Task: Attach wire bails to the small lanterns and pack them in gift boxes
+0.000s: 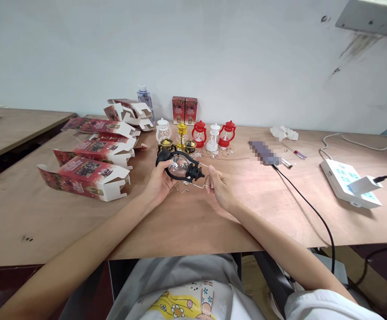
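Observation:
A small black lantern (192, 171) with a clear globe lies on its side above the table, its base towards the left. My left hand (160, 183) is closed around the base end, thumb on top near the globe. Thin wire, seemingly the lantern's bail handle (198, 186), reaches from the top end to my right hand (220, 186), whose fingers pinch it. More wire handles (183, 187) lie on the table just below the lantern. Behind it stand a gold lantern (181, 136), a red lantern (199, 134) and a white lantern (213, 138).
Opened red boxes (83, 175) lie to the left, and a plastic bottle (144, 100) is at the wall. Two small upright red boxes (184, 110) stand behind the lanterns. On the right are a blurred phone-like object (264, 152), a screwdriver (299, 154) and a white power strip (346, 182).

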`<state>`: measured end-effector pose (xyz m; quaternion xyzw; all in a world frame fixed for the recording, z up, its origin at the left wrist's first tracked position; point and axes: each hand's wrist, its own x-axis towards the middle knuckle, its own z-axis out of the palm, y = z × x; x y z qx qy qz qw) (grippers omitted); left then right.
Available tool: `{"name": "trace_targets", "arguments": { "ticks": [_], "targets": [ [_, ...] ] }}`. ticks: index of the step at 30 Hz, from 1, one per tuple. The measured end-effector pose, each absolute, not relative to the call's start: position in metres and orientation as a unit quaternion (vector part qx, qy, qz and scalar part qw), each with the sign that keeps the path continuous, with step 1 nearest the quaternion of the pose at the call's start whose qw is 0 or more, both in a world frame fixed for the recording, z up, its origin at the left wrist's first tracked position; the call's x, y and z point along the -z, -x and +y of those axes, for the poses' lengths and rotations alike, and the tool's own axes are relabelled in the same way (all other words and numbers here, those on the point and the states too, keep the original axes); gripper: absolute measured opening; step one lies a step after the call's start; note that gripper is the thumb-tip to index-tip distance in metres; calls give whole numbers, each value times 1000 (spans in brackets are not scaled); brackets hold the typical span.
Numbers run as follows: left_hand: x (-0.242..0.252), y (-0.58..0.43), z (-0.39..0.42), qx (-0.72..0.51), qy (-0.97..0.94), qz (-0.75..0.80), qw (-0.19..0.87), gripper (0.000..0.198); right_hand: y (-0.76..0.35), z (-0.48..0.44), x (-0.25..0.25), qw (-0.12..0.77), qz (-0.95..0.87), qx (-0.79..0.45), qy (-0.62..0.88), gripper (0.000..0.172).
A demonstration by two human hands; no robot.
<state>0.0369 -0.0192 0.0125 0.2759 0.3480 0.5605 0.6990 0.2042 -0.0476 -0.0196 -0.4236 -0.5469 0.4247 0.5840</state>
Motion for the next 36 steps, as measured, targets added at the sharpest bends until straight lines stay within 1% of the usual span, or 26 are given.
{"name": "trace_targets", "arguments": {
  "ticks": [5, 11, 24, 36],
  "targets": [
    [-14, -35, -19, -543, -278, 350, 710, 27, -204, -50, 19, 595, -556, -405, 416, 64],
    [-15, -33, -18, -535, -276, 348, 719, 22, -204, -51, 21, 607, -564, -378, 413, 61],
    [-9, -34, -18, -510, -277, 337, 742, 22, -201, -52, 22, 627, -550, -355, 422, 61],
    [-6, -34, -18, -513, -278, 321, 746, 26, -202, -50, 16, 627, -532, -370, 433, 63]
  ]
}}
